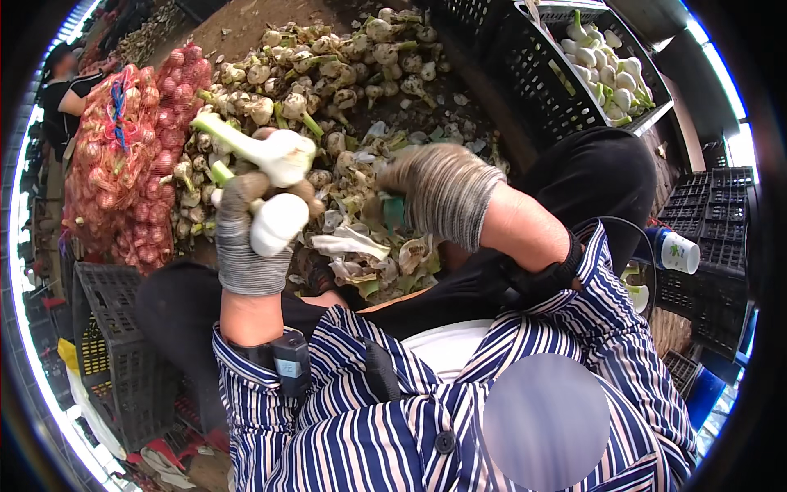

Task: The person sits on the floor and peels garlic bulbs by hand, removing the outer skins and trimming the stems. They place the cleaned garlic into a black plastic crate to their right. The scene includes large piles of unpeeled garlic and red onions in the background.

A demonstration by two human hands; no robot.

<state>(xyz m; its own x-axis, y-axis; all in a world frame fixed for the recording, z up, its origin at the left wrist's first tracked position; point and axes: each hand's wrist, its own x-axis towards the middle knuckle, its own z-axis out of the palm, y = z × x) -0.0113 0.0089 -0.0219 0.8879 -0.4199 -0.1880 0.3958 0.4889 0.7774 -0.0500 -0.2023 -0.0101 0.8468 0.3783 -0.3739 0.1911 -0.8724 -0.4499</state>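
Note:
My left hand (pixel 258 215), in a grey knitted glove, holds two white garlic bulbs: an upper bulb (pixel 286 157) with its green stem pointing up and left, and a lower bulb (pixel 280 224) against the palm. My right hand (pixel 439 190), gloved alike and blurred, is closed around a tool with a green part (pixel 393 211); its kind cannot be told. Beneath both hands lie peeled garlic skins (pixel 350 245). Past them spreads a heap of unpeeled garlic bulbs (pixel 332 67) with cut stems.
A black plastic crate (pixel 547 80) of clean white garlic (pixel 605 71) stands at upper right. Red mesh sacks of bulbs (pixel 114 166) stand at left, with another person (pixel 64 92) behind them. A black crate (pixel 120 363) is at lower left; more crates (pixel 707 221) and a paper cup (pixel 681 253) are at right.

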